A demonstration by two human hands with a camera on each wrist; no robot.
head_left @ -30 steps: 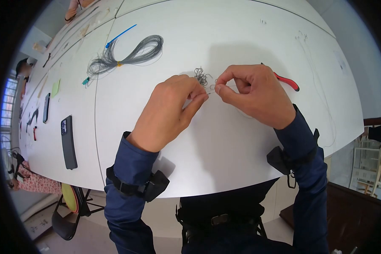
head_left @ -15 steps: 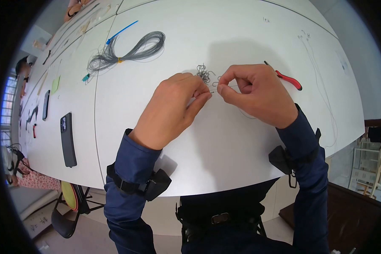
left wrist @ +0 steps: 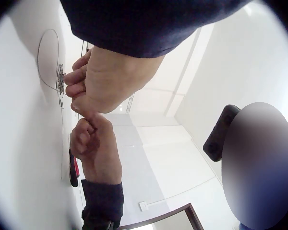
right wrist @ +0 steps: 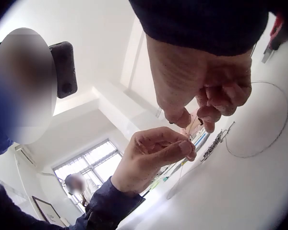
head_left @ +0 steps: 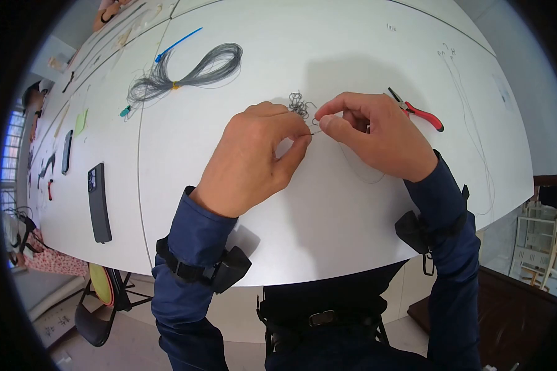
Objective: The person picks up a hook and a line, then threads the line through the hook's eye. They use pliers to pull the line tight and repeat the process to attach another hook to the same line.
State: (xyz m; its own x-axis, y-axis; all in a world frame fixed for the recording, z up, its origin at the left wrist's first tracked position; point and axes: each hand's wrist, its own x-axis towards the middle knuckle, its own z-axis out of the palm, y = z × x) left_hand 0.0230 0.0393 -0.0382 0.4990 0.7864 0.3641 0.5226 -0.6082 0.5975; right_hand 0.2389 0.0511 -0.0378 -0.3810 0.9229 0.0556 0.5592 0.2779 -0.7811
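Over the white table (head_left: 328, 235), my left hand (head_left: 247, 161) pinches a small dark fish hook (head_left: 313, 133) between thumb and forefinger. My right hand (head_left: 384, 136) is close on its right, thumb and forefinger pinching thin fishing line by the hook; the exact wrap is too fine to make out. Some fishing line (head_left: 368, 182) hangs in a curve below the right hand. Just beyond the fingertips lies a pile of dark fish hooks (head_left: 298, 104), also seen in the right wrist view beside a curved line (right wrist: 273, 149).
Red-handled pliers (head_left: 424, 116) lie beyond the right hand. A tied bundle of grey line (head_left: 210, 68) and a blue cable tie (head_left: 182, 43) are at the back left. A dark phone (head_left: 99, 204) lies on the left, and thin lines with hooks (head_left: 461, 86) on the far right.
My right fingertips have shifted, with the forefinger now reaching forward toward the left hand. A curve of line shows more fully under the right hand, and more of the pliers is visible.
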